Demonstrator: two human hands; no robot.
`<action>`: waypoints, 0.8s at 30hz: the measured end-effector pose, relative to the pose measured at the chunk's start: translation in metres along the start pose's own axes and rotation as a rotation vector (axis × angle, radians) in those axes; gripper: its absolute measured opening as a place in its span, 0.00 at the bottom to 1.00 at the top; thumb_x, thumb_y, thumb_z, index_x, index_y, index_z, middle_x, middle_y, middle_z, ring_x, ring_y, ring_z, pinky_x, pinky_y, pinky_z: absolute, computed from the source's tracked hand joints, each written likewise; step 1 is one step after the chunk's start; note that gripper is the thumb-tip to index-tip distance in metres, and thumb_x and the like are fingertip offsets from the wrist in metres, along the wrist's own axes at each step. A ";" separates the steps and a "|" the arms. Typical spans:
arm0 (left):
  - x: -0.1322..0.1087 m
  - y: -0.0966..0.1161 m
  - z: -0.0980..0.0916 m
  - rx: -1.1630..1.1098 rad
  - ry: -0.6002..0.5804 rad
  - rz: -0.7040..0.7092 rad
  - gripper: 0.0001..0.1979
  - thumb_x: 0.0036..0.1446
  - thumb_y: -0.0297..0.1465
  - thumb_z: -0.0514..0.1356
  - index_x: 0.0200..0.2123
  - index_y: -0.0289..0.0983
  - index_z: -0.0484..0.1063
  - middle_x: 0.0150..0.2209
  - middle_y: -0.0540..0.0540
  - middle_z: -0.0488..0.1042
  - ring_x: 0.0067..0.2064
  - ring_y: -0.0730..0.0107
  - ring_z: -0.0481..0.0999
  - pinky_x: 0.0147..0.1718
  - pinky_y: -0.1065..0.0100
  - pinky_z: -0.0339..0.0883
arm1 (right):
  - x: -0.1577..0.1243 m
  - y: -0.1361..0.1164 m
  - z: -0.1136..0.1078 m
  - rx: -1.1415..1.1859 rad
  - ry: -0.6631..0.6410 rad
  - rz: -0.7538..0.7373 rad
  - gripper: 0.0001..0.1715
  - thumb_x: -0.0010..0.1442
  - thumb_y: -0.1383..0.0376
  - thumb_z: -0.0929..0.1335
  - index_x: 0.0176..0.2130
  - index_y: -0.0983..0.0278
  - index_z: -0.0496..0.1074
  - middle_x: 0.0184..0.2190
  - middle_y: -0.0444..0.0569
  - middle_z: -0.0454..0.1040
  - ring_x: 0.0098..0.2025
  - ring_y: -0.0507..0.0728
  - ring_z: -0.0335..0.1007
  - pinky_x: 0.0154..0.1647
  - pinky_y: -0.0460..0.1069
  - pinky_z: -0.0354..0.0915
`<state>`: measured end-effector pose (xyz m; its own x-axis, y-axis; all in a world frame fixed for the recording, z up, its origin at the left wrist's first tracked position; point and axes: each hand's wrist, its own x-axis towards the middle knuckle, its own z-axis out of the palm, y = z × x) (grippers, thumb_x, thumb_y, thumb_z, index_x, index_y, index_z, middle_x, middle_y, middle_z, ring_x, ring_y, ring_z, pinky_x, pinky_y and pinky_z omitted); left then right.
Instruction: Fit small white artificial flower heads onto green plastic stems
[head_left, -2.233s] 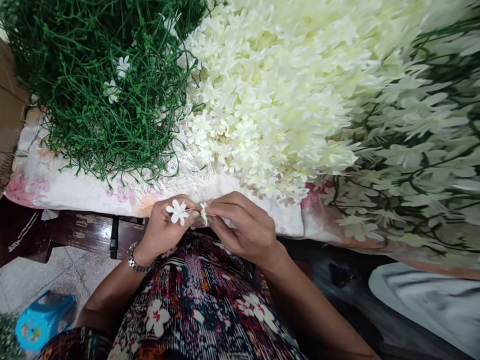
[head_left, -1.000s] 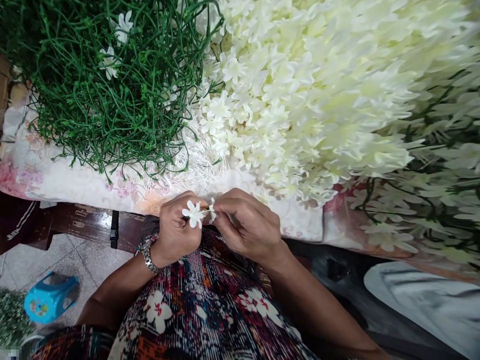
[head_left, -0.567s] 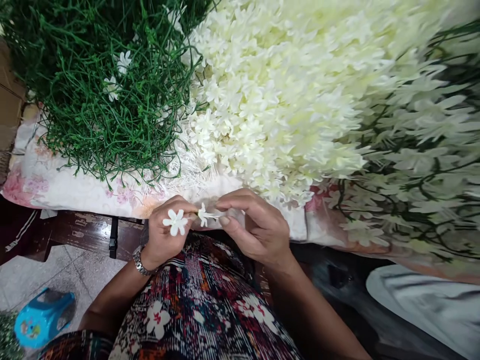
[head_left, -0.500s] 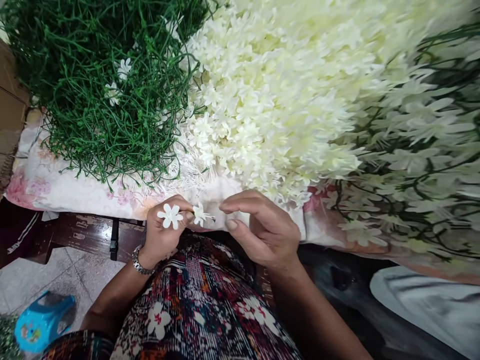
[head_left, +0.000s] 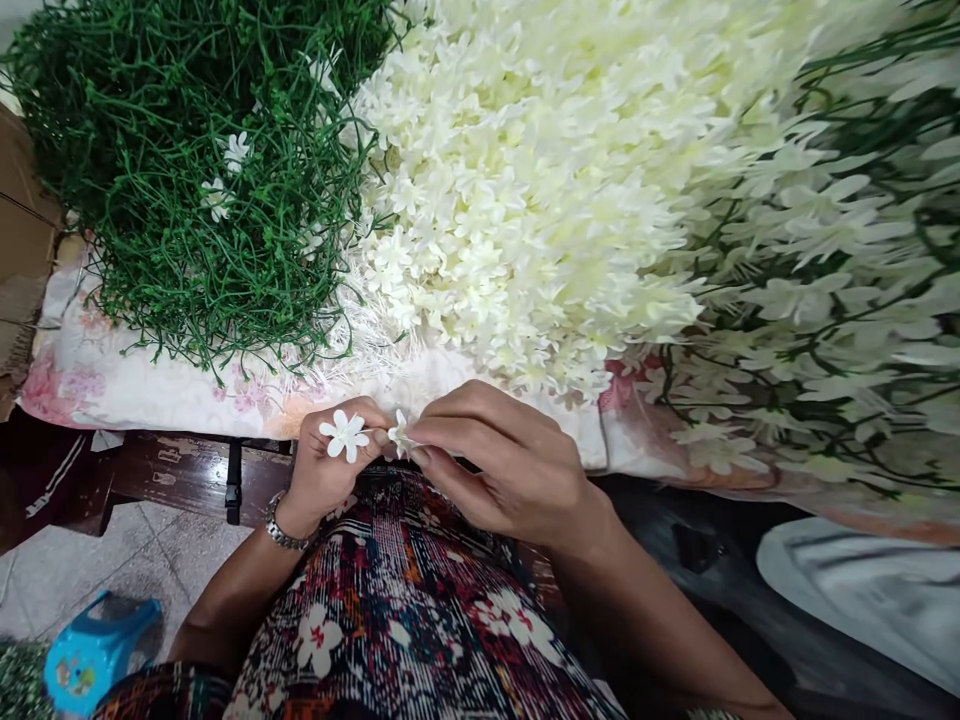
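Observation:
My left hand (head_left: 324, 492), with a metal watch on its wrist, is closed around the stem of an artificial flower sprig. One white five-petalled blossom (head_left: 344, 436) faces up over its fingers. A second white blossom (head_left: 398, 434), seen from the side, sticks out to the right of the left fingertips. Thumb and index finger of my right hand (head_left: 517, 470) pinch together at the right side of this second blossom. Whatever lies between those fingertips is hidden. Both hands are over my lap, at the near edge of the flowered cloth (head_left: 180, 398).
A heap of green plastic stems (head_left: 225, 230) lies at the left, with a few white blossoms on it. Loose cream-white blossoms (head_left: 540, 200) are piled in the middle, flowered sprigs (head_left: 825, 300) at the right. A blue stool (head_left: 94, 655) stands on the floor, lower left.
My right hand has moved left and its fingers have closed at the second blossom. Before, thumb and fingers were apart, just right of it. My left hand keeps its grip.

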<state>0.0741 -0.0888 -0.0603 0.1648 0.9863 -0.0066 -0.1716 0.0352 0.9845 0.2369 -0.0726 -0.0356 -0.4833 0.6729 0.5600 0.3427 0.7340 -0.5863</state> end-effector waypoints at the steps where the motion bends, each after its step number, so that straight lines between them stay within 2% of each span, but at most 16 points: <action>1: 0.000 0.000 0.000 0.014 -0.004 0.004 0.07 0.47 0.32 0.60 0.22 0.34 0.71 0.20 0.50 0.65 0.24 0.76 0.62 0.24 0.71 0.54 | 0.000 0.001 0.001 -0.009 -0.001 -0.004 0.12 0.49 0.74 0.65 0.38 0.66 0.66 0.30 0.49 0.68 0.32 0.51 0.64 0.31 0.47 0.64; 8: -0.001 -0.001 0.002 0.009 0.013 -0.014 0.08 0.46 0.34 0.61 0.22 0.34 0.70 0.20 0.50 0.64 0.23 0.77 0.62 0.22 0.73 0.54 | -0.003 0.006 0.005 -0.150 -0.036 -0.069 0.07 0.50 0.73 0.65 0.34 0.67 0.66 0.27 0.48 0.68 0.31 0.51 0.63 0.31 0.47 0.64; 13: 0.000 0.000 0.003 0.030 0.004 -0.026 0.04 0.46 0.30 0.61 0.23 0.34 0.72 0.20 0.51 0.64 0.23 0.78 0.62 0.23 0.73 0.54 | -0.007 0.009 0.010 -0.164 -0.020 -0.089 0.08 0.50 0.75 0.65 0.34 0.67 0.65 0.25 0.48 0.67 0.30 0.50 0.62 0.31 0.46 0.64; 20: 0.001 -0.006 0.006 0.034 0.064 -0.008 0.03 0.47 0.26 0.60 0.23 0.35 0.71 0.19 0.53 0.61 0.23 0.80 0.60 0.23 0.74 0.54 | -0.009 0.013 0.019 -0.129 0.000 -0.052 0.08 0.50 0.76 0.64 0.34 0.67 0.64 0.26 0.49 0.67 0.31 0.50 0.62 0.31 0.46 0.64; 24: 0.001 -0.004 0.004 0.088 0.046 -0.036 0.04 0.49 0.27 0.57 0.24 0.35 0.69 0.20 0.54 0.61 0.22 0.80 0.60 0.23 0.75 0.54 | -0.007 0.014 0.018 -0.059 -0.014 0.016 0.08 0.51 0.76 0.63 0.33 0.67 0.64 0.27 0.48 0.67 0.31 0.49 0.62 0.30 0.45 0.64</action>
<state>0.0793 -0.0882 -0.0638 0.1240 0.9911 -0.0484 -0.0797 0.0585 0.9951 0.2307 -0.0687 -0.0586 -0.4881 0.6838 0.5424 0.3974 0.7274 -0.5595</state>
